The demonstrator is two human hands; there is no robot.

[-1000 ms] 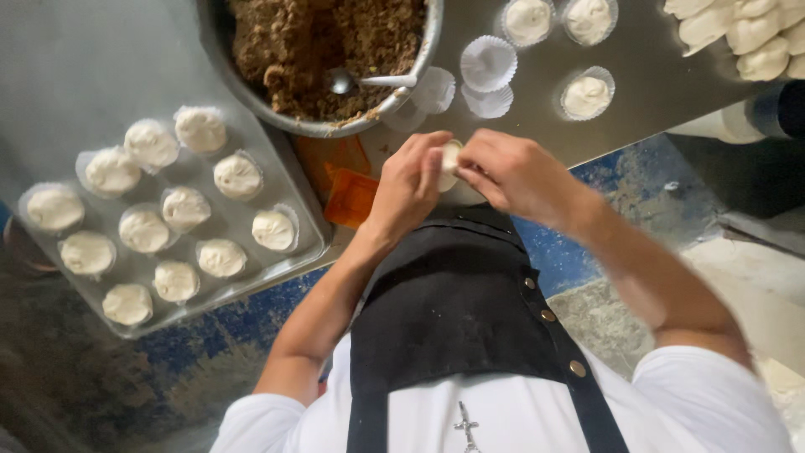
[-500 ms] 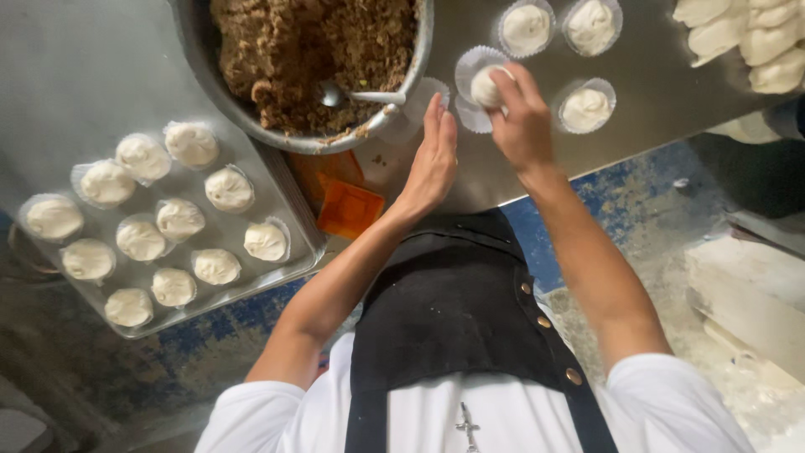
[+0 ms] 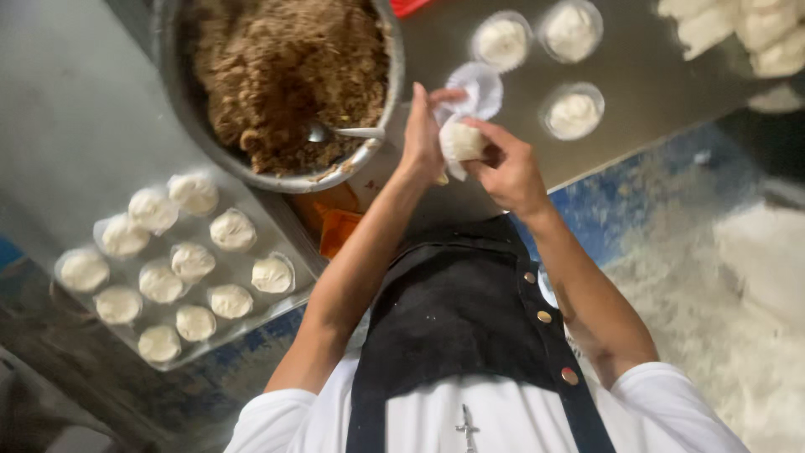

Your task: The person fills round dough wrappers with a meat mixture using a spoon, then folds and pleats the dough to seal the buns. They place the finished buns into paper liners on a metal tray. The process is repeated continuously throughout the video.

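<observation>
My right hand (image 3: 507,172) holds a white dough bun (image 3: 464,141) sitting in a thin white paper liner. My left hand (image 3: 419,134) is raised beside it, fingers pinching the edge of the paper liner (image 3: 480,88) where it flares up behind the bun. Both hands hover over the grey metal table (image 3: 470,193), just right of a big metal bowl (image 3: 381,143) full of brown crumbly filling (image 3: 285,75). A spoon (image 3: 340,132) lies in the filling near the bowl's rim.
A metal tray (image 3: 289,306) at the left carries several white buns (image 3: 193,262). Three buns in paper cups (image 3: 573,115) stand on the table beyond my hands. Pale dough pieces (image 3: 738,29) lie top right. An orange object (image 3: 335,228) sits under the bowl's edge.
The bun and its liner have been lifted off the table and drawn back toward my body. My left hand has closed in against the liner.
</observation>
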